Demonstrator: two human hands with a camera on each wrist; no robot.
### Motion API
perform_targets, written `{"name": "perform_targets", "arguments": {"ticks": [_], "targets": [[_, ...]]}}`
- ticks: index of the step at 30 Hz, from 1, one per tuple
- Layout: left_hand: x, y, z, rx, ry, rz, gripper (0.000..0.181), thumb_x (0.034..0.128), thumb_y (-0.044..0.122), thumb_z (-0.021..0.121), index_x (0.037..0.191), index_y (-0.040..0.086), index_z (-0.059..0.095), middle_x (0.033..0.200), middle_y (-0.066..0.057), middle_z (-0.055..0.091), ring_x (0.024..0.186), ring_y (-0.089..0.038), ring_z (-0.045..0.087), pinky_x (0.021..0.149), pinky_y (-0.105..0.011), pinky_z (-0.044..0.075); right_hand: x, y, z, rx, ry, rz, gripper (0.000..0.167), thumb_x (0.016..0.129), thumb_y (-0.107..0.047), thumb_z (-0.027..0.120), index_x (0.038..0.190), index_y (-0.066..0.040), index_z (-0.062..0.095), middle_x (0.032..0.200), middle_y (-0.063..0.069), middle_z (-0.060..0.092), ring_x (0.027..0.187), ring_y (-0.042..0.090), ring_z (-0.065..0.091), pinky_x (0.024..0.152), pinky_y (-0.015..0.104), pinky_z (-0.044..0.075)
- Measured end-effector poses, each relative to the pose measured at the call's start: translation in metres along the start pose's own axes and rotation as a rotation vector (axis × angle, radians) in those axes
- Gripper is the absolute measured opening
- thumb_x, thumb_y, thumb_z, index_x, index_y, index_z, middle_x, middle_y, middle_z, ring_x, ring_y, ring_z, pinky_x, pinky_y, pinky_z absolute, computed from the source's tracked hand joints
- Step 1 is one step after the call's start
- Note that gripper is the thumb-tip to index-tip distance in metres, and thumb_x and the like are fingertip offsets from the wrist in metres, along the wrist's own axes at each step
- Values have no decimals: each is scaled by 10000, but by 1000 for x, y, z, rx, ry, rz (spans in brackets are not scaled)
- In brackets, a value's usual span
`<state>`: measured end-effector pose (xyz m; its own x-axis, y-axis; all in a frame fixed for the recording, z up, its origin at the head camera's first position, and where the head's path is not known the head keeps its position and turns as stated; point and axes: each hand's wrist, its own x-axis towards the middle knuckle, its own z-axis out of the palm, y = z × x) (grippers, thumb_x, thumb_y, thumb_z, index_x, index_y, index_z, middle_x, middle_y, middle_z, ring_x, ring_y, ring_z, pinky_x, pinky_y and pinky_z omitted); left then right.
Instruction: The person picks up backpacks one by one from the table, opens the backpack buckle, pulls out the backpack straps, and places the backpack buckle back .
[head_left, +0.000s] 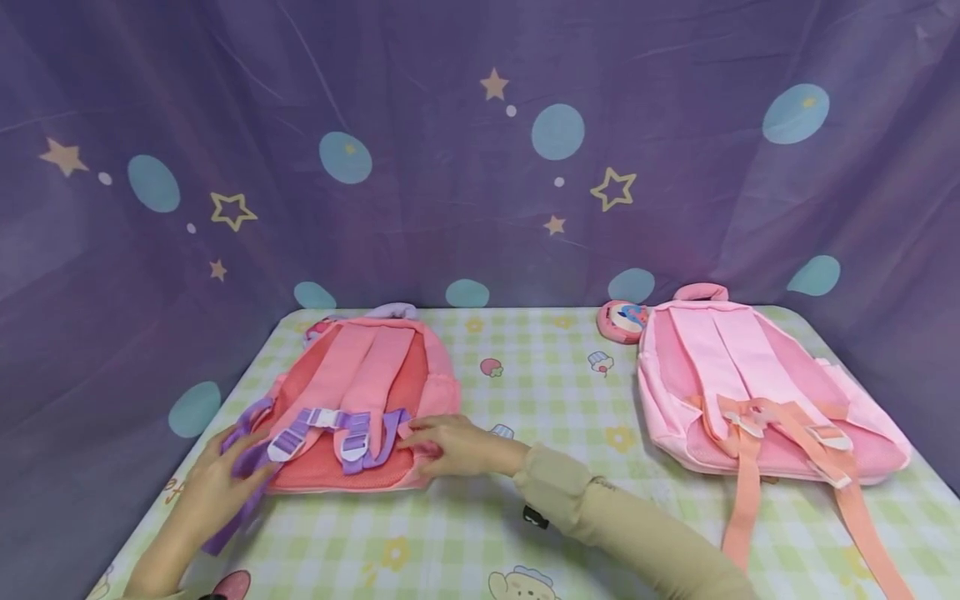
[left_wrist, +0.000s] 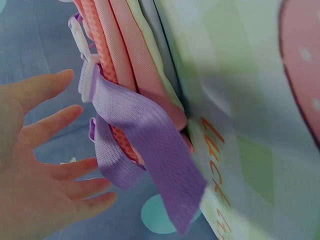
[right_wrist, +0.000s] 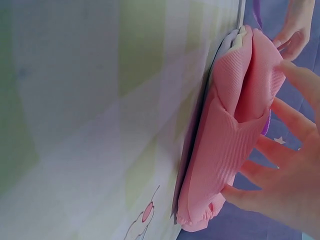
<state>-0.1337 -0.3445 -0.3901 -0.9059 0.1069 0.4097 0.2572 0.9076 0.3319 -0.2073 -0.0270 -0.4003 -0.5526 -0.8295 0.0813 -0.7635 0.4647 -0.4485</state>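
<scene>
A coral-pink backpack [head_left: 420, 367] lies on the left of the table, with its shoulder straps [head_left: 375, 367] facing up. Purple webbing [head_left: 243, 467] with white buckles [head_left: 355, 447] is joined to the lower ends of those straps. At the bag's lower left is my left hand [head_left: 210, 492], its fingers spread; the left wrist view shows them beside the purple webbing [left_wrist: 145, 125], holding nothing. My right hand [head_left: 457, 446] is at the lower right side. In the right wrist view its extended fingertips [right_wrist: 232, 192] touch or nearly touch the pink side panel [right_wrist: 215, 150].
A light-pink backpack [head_left: 795, 358] with orange straps [head_left: 742, 508] lies on the right. Beside its top sits a round pink plush piece [head_left: 621, 322]. The table wears a green-and-white checked cover [head_left: 540, 400]. Purple starry curtains [head_left: 450, 208] stand behind and at both sides.
</scene>
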Motion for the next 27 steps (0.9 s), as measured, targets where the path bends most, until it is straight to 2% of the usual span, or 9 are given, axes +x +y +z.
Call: {"name": "perform_targets", "arguments": {"ticks": [3,7,11,21,27], "targets": [[-1,-4,-1,2,-26,-19,437,709,148,722,1077,-27,567,1126,-424,370,989,-575,369,731,-677,295,0,0,1,-24,-7,7,409,806,-270,617,1205,-201,563,1345,37,414,1251,148,336,1006,354,265],[0,-7,-1,10,-110,-75,422,751,161,690,1100,-34,554,1130,-443,352,985,-597,364,740,-681,299,-1,-1,2,-45,-17,34,387,815,-318,611,1185,-209,577,1350,15,407,1250,150,336,1020,363,243],[3,-8,0,14,-172,-95,426,770,147,670,1131,-33,536,1112,-416,388,971,-588,393,751,-656,323,-3,-1,2,-63,-27,51,377,815,-332,613,1175,-224,581,1334,15,420,1238,149,349,1020,356,248],[4,2,6,3,-213,-110,440,761,188,685,1134,-5,552,1085,-334,443,960,-546,445,754,-627,352,-13,5,-2,-78,-25,63,365,800,-365,627,1136,-225,604,1280,15,463,1185,145,407,993,333,292],[4,11,11,-6,-212,-112,453,755,247,696,1125,17,574,1071,-283,469,948,-523,474,758,-611,364,-23,9,-5,-60,-37,93,363,795,-378,628,1127,-231,611,1266,4,469,1165,145,420,976,357,310]]}}
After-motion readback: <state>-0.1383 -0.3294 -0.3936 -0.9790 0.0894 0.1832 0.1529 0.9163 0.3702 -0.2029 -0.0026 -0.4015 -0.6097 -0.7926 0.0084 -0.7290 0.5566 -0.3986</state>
